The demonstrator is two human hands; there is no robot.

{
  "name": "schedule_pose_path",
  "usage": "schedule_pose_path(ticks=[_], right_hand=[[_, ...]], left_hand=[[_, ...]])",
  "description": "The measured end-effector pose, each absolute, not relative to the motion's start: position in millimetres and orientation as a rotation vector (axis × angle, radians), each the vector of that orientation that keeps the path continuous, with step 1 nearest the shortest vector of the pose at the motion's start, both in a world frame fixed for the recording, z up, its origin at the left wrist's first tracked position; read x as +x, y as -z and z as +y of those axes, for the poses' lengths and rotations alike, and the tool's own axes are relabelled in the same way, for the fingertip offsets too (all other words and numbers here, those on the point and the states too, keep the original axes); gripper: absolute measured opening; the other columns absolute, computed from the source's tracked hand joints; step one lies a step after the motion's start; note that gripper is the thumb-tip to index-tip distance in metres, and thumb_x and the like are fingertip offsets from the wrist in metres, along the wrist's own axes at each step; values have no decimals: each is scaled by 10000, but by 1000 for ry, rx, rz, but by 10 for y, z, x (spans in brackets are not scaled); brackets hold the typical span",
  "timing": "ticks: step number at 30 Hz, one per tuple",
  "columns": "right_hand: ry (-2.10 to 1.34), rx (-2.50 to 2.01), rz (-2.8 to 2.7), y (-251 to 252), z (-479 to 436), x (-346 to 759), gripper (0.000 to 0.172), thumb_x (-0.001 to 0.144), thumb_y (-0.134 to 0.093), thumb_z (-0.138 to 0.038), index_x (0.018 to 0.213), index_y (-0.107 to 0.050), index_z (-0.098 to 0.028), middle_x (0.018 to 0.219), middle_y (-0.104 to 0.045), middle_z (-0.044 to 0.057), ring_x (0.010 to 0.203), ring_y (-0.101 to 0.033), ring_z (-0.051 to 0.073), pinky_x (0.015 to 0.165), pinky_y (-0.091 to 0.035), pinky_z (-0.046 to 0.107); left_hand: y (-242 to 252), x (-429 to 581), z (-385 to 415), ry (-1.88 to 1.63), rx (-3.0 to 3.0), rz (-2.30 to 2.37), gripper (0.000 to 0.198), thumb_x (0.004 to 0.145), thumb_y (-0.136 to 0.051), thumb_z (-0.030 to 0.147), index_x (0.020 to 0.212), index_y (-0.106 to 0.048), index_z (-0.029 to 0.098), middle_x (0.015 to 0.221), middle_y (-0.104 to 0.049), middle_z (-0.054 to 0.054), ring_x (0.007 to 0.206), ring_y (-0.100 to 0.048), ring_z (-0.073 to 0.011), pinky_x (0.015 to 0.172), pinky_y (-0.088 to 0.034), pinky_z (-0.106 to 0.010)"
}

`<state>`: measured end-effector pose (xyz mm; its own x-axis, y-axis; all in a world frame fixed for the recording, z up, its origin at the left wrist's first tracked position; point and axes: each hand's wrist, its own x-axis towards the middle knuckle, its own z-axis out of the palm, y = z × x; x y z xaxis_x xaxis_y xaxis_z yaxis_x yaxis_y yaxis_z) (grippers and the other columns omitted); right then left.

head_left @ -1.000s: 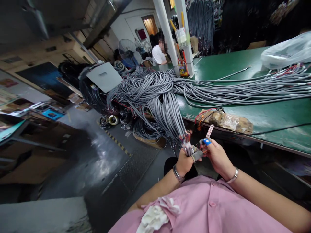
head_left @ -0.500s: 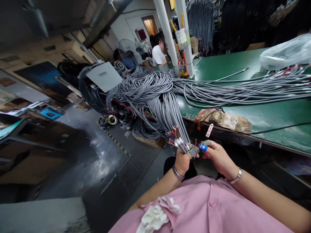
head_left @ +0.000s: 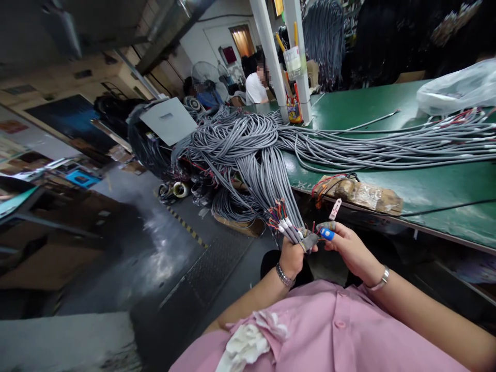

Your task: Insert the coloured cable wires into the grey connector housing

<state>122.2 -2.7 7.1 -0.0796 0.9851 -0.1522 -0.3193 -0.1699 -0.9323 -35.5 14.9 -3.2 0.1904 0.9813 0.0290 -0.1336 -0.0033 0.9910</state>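
My left hand (head_left: 292, 257) is closed around the ends of several grey cables (head_left: 284, 233), a grey cover on its thumb. White bands and fanned-out coloured wires (head_left: 278, 213) show at the cable ends. Just to the right, my right hand (head_left: 346, 247) pinches thin wires (head_left: 319, 233) between thumb and forefinger; blue tape wraps the thumb and a grey cover the forefinger. These wires stick out beside my left thumb. From the hands the grey cables run up to a large looped pile (head_left: 236, 132) on the bench.
The green bench (head_left: 434, 191) carries a long row of grey cables (head_left: 372, 147), a taped cardboard block (head_left: 360, 194) near its edge and a clear plastic bag (head_left: 457, 88). White posts (head_left: 296, 67) rise from it. A person in white (head_left: 256, 88) sits behind. Cartons (head_left: 42, 243) stand left.
My right hand has shifted slightly right, away from my left hand, with thin wires showing between them. My left hand keeps its hold on the cables.
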Motion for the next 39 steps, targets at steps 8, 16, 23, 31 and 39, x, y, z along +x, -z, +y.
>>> schedule_pose_path(ticks=[8, 16, 23, 31, 39], right_hand=[[-1536, -1003, -833, -75, 12, 1180, 197, 745, -756, -357, 830, -692, -191, 803, -650, 12, 693, -540, 129, 621, -408, 264], [-1517, -965, -854, -40, 23, 1156, 173, 756, -757, -331, 836, -701, -187, 813, -672, 26, 711, -576, 144, 640, -415, 277], [-1626, -823, -836, -32, -1, 1123, 208, 775, -741, -340, 929, -704, -205, 861, -689, 35, 712, -624, 167, 675, -441, 315], [-1545, -867, -962, -33, 10, 1163, 208, 783, -735, -364, 900, -711, -194, 858, -702, 44, 761, -630, 182, 739, -464, 339], [-1672, -842, -786, -72, -8, 1074, 194, 753, -738, -347, 856, -674, -195, 775, -697, 24, 650, -645, 179, 701, -486, 350]], left_hand=[[56, -386, 171, -1111, 1193, 930, 305, 794, -689, 346, 576, -633, 139, 543, -597, -21, 519, -512, -106, 552, -390, -251], [63, -431, 194, -1072, 1189, 884, 302, 790, -696, 353, 585, -652, 136, 549, -605, -27, 522, -510, -103, 553, -388, -246], [73, -496, 203, -1082, 1192, 832, 312, 793, -693, 360, 581, -649, 136, 545, -618, -36, 547, -548, -124, 564, -405, -254], [52, -540, 215, -1015, 1194, 847, 321, 753, -721, 391, 575, -646, 134, 533, -616, -38, 528, -539, -119, 568, -411, -258], [50, -543, 191, -1003, 1249, 898, 353, 751, -713, 440, 586, -651, 134, 568, -633, -50, 553, -557, -129, 570, -422, -259]])
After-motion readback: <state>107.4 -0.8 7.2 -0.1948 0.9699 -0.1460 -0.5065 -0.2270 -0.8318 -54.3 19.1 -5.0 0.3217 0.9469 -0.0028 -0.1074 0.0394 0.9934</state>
